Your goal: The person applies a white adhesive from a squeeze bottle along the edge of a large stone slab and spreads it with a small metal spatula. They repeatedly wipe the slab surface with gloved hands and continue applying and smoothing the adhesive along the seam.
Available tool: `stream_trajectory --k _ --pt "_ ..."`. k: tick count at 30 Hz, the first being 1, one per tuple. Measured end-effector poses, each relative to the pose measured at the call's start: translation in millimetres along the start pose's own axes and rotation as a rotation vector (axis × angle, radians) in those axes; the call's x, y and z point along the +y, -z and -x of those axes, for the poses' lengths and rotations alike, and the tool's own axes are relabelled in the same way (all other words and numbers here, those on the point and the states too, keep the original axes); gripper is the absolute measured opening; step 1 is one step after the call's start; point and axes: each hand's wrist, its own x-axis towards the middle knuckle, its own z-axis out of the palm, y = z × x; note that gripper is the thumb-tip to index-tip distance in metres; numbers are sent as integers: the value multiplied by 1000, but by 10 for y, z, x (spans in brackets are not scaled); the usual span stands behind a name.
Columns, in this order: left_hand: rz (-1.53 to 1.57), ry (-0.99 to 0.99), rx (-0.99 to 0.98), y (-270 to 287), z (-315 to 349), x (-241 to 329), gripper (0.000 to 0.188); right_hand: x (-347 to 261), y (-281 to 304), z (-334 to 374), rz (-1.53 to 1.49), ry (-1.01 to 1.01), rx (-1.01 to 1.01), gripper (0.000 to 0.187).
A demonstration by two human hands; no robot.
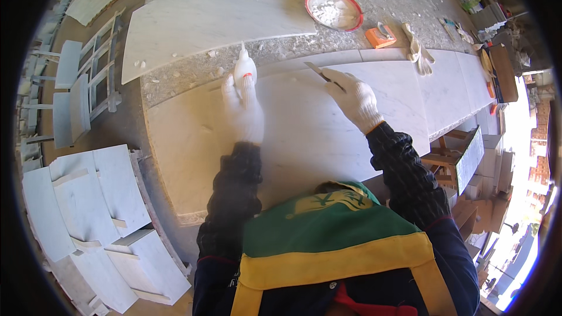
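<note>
My left hand [243, 108], in a white knit glove, is closed round a white squeeze bottle [244, 64] with its thin nozzle pointing away from me. In my right hand [354, 98], gloved the same way, is a flat metal scraper [316, 71], its blade pointing up and left. Both hands are over a pale marble slab [304, 134] lying on the worktable. Beyond the bottle rests a second marble slab [216, 9]. Whether the scraper touches the slab I cannot tell.
A red-rimmed bowl [357, 22] of white powder or paste holds metal tools. Right of it are an orange box [380, 36] and loose white gloves [418, 52]. Stone crumbs dot the gritty table. Stacked white slabs [88, 205] and a metal rack [102, 61] stand at left.
</note>
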Motion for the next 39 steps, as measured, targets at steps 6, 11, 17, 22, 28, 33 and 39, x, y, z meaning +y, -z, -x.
stream_trajectory --k 6,11,17,22,28,33,39 --pt "211 9 -57 -753 120 102 53 331 108 521 -274 -281 106 39" --pt "356 28 20 -1091 189 292 51 381 214 777 -404 -396 168 38" --pt "593 -153 183 -486 -298 229 43 134 173 655 -176 -135 3 32" --pt "382 -99 68 244 -351 -68 47 -123 13 246 63 52 -108 32" --pt "65 -18 3 388 -233 -234 59 -314 -76 -147 223 128 -126 31" --pt "24 -9 -4 404 -270 -227 62 -303 -130 -92 247 120 -132 27" --pt "41 -44 27 369 -271 -270 61 -322 -46 187 226 56 -171 26"
